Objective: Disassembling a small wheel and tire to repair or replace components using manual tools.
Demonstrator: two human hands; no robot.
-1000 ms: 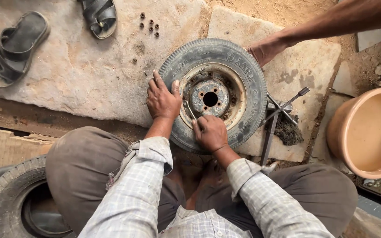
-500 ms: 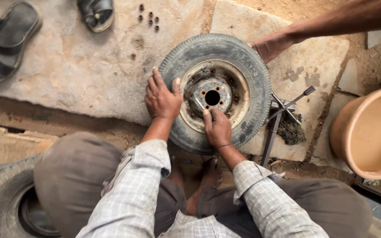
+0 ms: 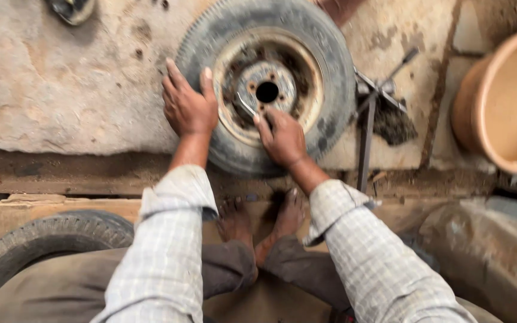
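Roadside-type tyre repair workshop, outdoors — worn wheel (image 3: 267, 84) flat on stone slabs (image 3: 61, 84), cross wheel wrench (image 3: 373, 101) beside it, spare tyre (image 3: 37, 242) nearby, terracotta tub (image 3: 504, 101), dirt floor.

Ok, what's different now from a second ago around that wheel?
The view has shifted closer and downward, so the sandals and most of the other person's arm have slid out of frame. The left hand stays flat on the tyre, and the right hand still holds the thin metal tool against the rusty rim. The cross wrench, the tub and the second tyre lie as before.
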